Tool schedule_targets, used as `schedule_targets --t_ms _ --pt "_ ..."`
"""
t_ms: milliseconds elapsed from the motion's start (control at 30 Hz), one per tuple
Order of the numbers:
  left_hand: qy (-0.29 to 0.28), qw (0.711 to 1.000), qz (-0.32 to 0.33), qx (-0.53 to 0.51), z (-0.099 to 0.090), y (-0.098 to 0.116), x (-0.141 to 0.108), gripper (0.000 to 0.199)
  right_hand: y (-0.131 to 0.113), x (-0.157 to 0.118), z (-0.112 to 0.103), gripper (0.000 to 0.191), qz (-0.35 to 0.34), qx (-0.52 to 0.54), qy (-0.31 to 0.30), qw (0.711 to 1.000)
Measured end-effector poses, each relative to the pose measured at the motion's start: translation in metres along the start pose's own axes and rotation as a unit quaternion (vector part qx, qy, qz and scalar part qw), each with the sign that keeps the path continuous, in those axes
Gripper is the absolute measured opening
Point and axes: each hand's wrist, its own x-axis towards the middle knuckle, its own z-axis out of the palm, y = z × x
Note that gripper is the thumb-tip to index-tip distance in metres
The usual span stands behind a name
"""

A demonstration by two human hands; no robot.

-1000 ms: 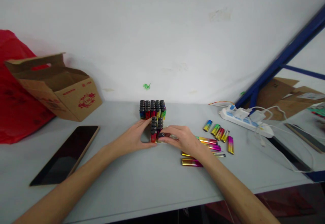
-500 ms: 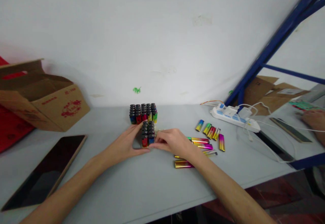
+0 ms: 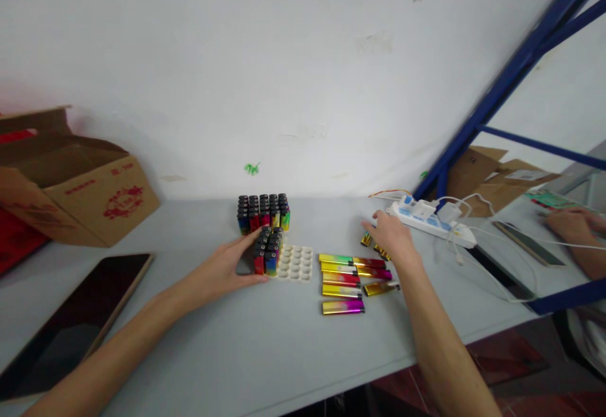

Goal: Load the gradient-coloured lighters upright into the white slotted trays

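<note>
My left hand [image 3: 225, 267] cups a block of upright lighters [image 3: 269, 250], thumb at the front and fingers behind. These lighters have black tops and shiny coloured bodies, and they stand at the left of a white tray with round holes [image 3: 297, 262]. My right hand [image 3: 392, 233] is over the small group of lighters [image 3: 365, 239] at the back right, fingers apart and partly covering them. Between the tray and my right arm lie several lighters [image 3: 341, 278] flat in rows. Behind the block stands another batch of upright lighters [image 3: 263, 212].
A cardboard box [image 3: 108, 205] and a dark tablet-like device [image 3: 78, 319] are on the left. At right sit a white power strip [image 3: 433, 223] with cables, a dark phone-like slab [image 3: 504, 273] and a blue metal frame [image 3: 492, 89]. Another person's hands [image 3: 572, 223] show beyond it.
My right hand has left the block and moved right to the loose lighters, uncovering the tray's holes. My left hand stays at the block.
</note>
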Motion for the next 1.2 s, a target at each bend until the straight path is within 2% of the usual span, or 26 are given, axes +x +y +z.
schedule_targets --t_ms 100,167,267,367,433,467,567,633,733,833,1000,1200 --pt "-0.027 1.000 -0.014 0.006 -0.001 -0.002 -0.001 0.096 0.000 0.002 0.004 0.048 -0.001 -0.003 -0.029 1.000" --pt "-0.024 1.000 -0.012 0.016 0.001 -0.002 -0.002 0.097 -0.005 0.003 0.008 0.047 -0.026 0.011 -0.027 0.999" --pt "-0.007 1.000 -0.010 0.026 0.007 -0.001 -0.003 0.100 -0.016 0.005 0.017 0.046 -0.103 0.075 -0.004 0.992" --pt "0.010 1.000 -0.010 0.016 0.012 0.002 -0.002 0.097 -0.029 0.006 0.027 0.025 -0.182 0.186 0.035 0.965" --pt "0.012 1.000 -0.008 0.006 0.013 0.003 -0.002 0.096 -0.040 0.002 0.033 0.020 -0.213 0.313 0.037 0.925" --pt "0.012 1.000 -0.008 0.001 0.012 0.004 -0.001 0.096 -0.045 -0.001 0.034 0.024 -0.223 0.391 0.021 0.893" --pt "0.007 1.000 -0.011 -0.009 0.009 0.005 -0.001 0.095 -0.064 -0.016 0.033 0.045 -0.225 0.591 -0.080 0.771" --pt "0.003 1.000 -0.006 -0.014 0.007 0.005 0.000 0.093 -0.075 -0.027 0.029 0.055 -0.203 0.661 -0.147 0.707" --pt "0.002 1.000 0.005 -0.013 0.006 0.005 0.000 0.089 -0.088 -0.040 0.023 0.060 -0.156 0.706 -0.212 0.657" --pt "0.003 1.000 -0.004 -0.007 0.006 0.005 -0.001 0.089 -0.094 -0.047 0.022 0.069 -0.124 0.715 -0.240 0.645" --pt "0.004 1.000 0.004 -0.009 0.006 0.009 0.000 0.087 -0.098 -0.055 0.023 0.060 -0.139 0.688 -0.282 0.654" --pt "0.008 1.000 0.003 -0.006 0.008 0.008 0.000 0.092 -0.103 -0.061 0.029 0.051 -0.160 0.668 -0.251 0.682"
